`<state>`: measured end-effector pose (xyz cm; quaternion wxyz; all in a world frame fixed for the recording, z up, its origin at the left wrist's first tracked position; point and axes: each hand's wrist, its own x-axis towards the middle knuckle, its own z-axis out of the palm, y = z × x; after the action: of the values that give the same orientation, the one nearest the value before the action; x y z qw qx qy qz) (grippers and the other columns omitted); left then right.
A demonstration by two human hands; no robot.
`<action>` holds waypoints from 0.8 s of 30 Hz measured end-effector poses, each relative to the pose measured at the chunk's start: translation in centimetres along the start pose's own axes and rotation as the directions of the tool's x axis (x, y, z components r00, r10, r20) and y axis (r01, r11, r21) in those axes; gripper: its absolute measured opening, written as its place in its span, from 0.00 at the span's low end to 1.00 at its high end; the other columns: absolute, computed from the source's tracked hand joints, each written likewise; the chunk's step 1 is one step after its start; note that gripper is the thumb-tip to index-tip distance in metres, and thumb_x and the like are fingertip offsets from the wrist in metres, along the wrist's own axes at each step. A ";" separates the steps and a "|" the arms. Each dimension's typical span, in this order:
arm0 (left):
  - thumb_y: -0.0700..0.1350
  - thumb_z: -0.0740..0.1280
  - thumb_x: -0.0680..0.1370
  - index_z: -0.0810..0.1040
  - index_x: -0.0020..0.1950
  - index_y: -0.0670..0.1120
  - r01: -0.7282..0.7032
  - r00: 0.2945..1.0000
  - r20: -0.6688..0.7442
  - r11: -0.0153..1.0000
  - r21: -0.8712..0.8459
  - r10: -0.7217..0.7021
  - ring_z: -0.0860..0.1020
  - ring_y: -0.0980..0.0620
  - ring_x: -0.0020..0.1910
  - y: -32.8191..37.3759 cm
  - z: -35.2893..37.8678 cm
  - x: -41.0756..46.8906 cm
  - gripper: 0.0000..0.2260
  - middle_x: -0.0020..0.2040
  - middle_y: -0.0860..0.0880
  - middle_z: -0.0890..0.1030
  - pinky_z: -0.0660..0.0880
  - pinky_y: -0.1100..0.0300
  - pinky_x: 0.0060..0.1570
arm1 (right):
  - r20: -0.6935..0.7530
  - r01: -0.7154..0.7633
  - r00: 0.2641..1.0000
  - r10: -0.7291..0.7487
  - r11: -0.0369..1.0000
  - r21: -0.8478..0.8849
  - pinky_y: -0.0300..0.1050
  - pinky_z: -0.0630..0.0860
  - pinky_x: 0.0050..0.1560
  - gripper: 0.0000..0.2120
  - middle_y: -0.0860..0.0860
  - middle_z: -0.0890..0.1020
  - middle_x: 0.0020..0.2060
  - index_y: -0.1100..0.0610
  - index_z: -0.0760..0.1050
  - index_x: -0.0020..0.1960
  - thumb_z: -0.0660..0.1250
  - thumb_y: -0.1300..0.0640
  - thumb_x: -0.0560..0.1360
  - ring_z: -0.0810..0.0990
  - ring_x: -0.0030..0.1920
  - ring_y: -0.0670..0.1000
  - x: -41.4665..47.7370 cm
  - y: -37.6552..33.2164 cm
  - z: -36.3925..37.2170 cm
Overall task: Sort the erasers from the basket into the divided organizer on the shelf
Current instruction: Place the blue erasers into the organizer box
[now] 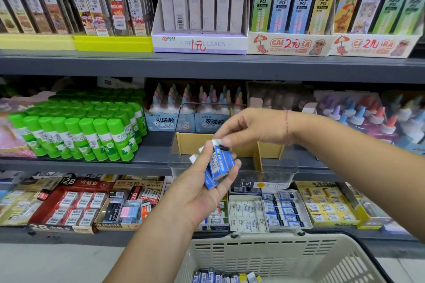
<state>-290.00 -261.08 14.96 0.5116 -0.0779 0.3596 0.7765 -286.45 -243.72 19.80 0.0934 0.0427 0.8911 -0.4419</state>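
Now, L hand [202, 193] at centre, palm up, fingers curled round a bunch of blue-sleeved erasers [211, 181]. R hand [250, 128] at its 1 o'clock pinches the top eraser [222, 156] by its white end. Clear divided organizer [278, 172] on shelf [151, 151] just behind, 12 o'clock. Basket [264, 250] at 6 o'clock w/ more erasers [220, 277].

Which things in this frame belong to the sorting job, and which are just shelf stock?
Job: held erasers, left hand, right hand, organizer, basket, basket erasers.
Stock: glue sticks, pencil leads, glue bottles, boxed erasers.
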 end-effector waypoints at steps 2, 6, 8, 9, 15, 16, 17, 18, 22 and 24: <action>0.49 0.68 0.74 0.79 0.52 0.37 0.010 1.000 0.022 1.000 -0.022 -0.009 0.83 0.41 0.45 0.0 0.2 -0.2 0.16 0.46 0.38 0.84 0.81 0.58 0.30 | 0.003 0.001 1.000 -0.001 0.998 0.067 0.53 0.71 0.53 0.13 0.56 0.82 0.44 0.55 0.82 0.51 0.74 0.53 0.67 0.76 0.46 0.53 0.0 0.6 0.1; 0.46 0.70 0.71 0.79 0.52 0.36 0.014 0.999 0.031 1.000 -0.020 -0.013 0.82 0.39 0.47 0.1 0.2 -0.1 0.16 0.47 0.37 0.83 0.82 0.57 0.33 | -0.043 -0.028 0.998 0.034 0.988 0.150 0.44 0.68 0.42 0.08 0.53 0.80 0.37 0.58 0.81 0.46 0.75 0.57 0.68 0.73 0.39 0.51 -0.2 1.1 0.0; 0.43 0.72 0.68 0.79 0.53 0.35 0.002 1.000 0.023 0.999 -0.034 -0.001 0.82 0.38 0.49 0.2 0.0 0.0 0.18 0.49 0.36 0.83 0.82 0.55 0.34 | -0.089 -0.034 0.995 0.051 0.982 0.186 0.36 0.66 0.33 0.03 0.47 0.79 0.31 0.59 0.80 0.44 0.71 0.60 0.72 0.72 0.31 0.43 -0.4 0.9 -0.4; 0.42 0.72 0.68 0.79 0.53 0.34 -0.009 1.000 0.019 0.999 -0.044 0.010 0.82 0.38 0.50 0.3 0.0 0.0 0.17 0.50 0.35 0.83 0.82 0.54 0.34 | -0.109 -0.041 0.992 0.066 0.976 0.214 0.34 0.66 0.32 0.01 0.46 0.79 0.30 0.59 0.80 0.43 0.70 0.61 0.72 0.72 0.29 0.41 -0.5 0.7 -0.8; 0.38 0.69 0.74 0.79 0.50 0.33 -0.036 0.999 -0.035 0.998 -0.058 0.034 0.81 0.42 0.53 0.4 -0.4 0.3 0.08 0.47 0.36 0.83 0.81 0.50 0.39 | -0.535 -0.258 0.814 0.226 0.966 0.015 0.43 0.73 0.55 0.09 0.51 0.81 0.46 0.56 0.78 0.50 0.72 0.54 0.71 0.77 0.46 0.50 -0.4 2.2 -6.4; 0.37 0.69 0.75 0.79 0.49 0.33 -0.032 0.999 -0.039 0.998 -0.056 0.030 0.81 0.42 0.53 0.4 -0.5 0.4 0.08 0.47 0.36 0.83 0.81 0.50 0.39 | -0.567 -0.355 0.792 0.225 0.926 -0.130 0.44 0.72 0.58 0.11 0.52 0.80 0.50 0.56 0.77 0.53 0.71 0.53 0.73 0.76 0.49 0.51 0.2 2.7 -7.0; 0.37 0.69 0.75 0.79 0.49 0.33 -0.028 0.999 -0.042 0.998 -0.054 0.026 0.80 0.42 0.54 0.4 -0.5 0.5 0.08 0.47 0.36 0.83 0.81 0.51 0.38 | -0.576 -0.433 0.786 0.227 0.866 -0.250 0.45 0.71 0.58 0.12 0.53 0.80 0.52 0.55 0.77 0.56 0.69 0.52 0.75 0.76 0.50 0.52 0.7 2.9 -7.1; 0.37 0.69 0.75 0.79 0.49 0.33 -0.024 0.999 -0.044 0.998 -0.051 0.022 0.80 0.42 0.54 0.4 -0.4 0.5 0.07 0.47 0.36 0.83 0.81 0.51 0.38 | -0.578 -0.488 0.782 0.235 0.808 -0.331 0.44 0.71 0.56 0.14 0.53 0.79 0.53 0.55 0.76 0.57 0.68 0.50 0.75 0.76 0.50 0.53 1.4 3.2 -7.0; 0.37 0.69 0.75 0.79 0.51 0.33 -0.013 0.999 -0.053 0.998 -0.058 0.009 0.80 0.42 0.56 0.3 -0.3 0.7 0.09 0.51 0.36 0.82 0.81 0.49 0.38 | -0.573 -0.571 0.787 0.229 0.624 -0.534 0.47 0.73 0.56 0.16 0.54 0.78 0.55 0.54 0.73 0.62 0.65 0.50 0.77 0.76 0.54 0.56 3.6 3.7 -5.2; 0.37 0.69 0.75 0.79 0.51 0.33 -0.010 0.998 -0.055 0.998 -0.056 0.007 0.80 0.42 0.56 0.4 -0.4 0.7 0.08 0.50 0.36 0.82 0.81 0.49 0.38 | -0.584 -0.573 0.789 0.191 0.570 -0.589 0.48 0.75 0.52 0.13 0.54 0.78 0.50 0.55 0.73 0.60 0.64 0.51 0.77 0.76 0.50 0.56 4.0 3.8 -4.3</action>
<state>-290.75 -260.91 14.49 0.4959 -0.1120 0.3517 0.7860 -290.35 -238.03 18.52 -0.0138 0.3018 0.9532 0.0155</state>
